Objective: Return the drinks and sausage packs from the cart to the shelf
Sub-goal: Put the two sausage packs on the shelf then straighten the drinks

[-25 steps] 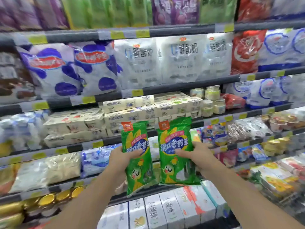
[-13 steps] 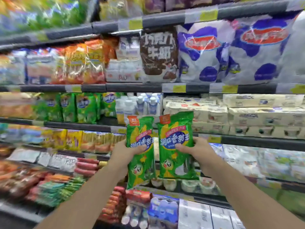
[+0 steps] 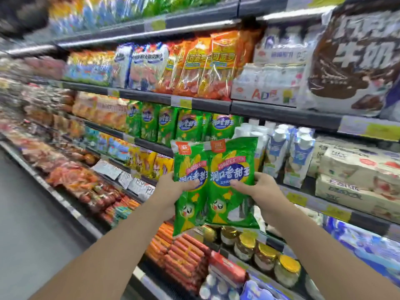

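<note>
1. Hands hold one green sausage pack each, upright and side by side: the left hand [image 3: 173,187] grips the left pack [image 3: 190,187], thumb curled over its front, and the right hand [image 3: 259,187] grips the right pack [image 3: 232,180] the same way.
2. The right pack overlaps the left pack's edge; half a second ago a narrow gap showed between them.
3. Both packs hang in front of the shelf [image 3: 207,105], just below and right of the row of matching green packs [image 3: 186,126] standing on it.
4. That row was off to the left and blurred earlier; now it sits directly behind the held packs.
5. White drink cartons [image 3: 298,156] stand just right of the row, beside the right pack's top corner.
6. Red sausages [image 3: 181,256] and gold-lidded jars [image 3: 266,254] lie on lower levels beneath the packs.
</note>
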### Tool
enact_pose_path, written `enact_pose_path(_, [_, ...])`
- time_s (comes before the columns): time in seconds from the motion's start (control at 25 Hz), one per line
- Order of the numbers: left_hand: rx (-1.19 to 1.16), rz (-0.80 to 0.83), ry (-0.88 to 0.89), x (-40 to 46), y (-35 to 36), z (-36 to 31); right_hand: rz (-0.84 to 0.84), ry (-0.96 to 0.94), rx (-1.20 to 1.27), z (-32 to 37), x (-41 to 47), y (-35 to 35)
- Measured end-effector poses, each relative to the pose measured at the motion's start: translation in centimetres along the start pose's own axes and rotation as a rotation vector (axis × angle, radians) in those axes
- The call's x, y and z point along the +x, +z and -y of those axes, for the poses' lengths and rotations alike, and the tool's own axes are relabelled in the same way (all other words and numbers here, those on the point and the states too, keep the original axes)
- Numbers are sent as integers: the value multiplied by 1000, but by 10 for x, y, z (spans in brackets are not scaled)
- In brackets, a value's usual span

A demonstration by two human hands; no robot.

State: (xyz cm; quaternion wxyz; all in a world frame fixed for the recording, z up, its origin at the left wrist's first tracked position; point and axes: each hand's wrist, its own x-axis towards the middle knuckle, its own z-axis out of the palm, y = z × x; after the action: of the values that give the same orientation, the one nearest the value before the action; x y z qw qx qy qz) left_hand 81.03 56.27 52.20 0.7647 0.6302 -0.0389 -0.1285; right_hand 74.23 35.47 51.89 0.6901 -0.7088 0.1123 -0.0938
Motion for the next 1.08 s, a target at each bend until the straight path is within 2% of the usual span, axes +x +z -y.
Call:
enact_pose_path(0.32, [101,-45,-20,65,-3,-22,39,11,18,8,51,1])
enact_pose_path(0.68, [315,87,-48,206,9,-37,-52,68,90,3,86,38])
enact_pose_path(0.84, [367,162,35,259,37,-54,-137,79,121,7,91,57])
enact_pose_path(0.96, [288,276,86,281,55,-56,-191,86,118,8,91,65])
enact_pose_path(1.08, [332,255,192,290,58,-46,-227,93,100,7,86,65])
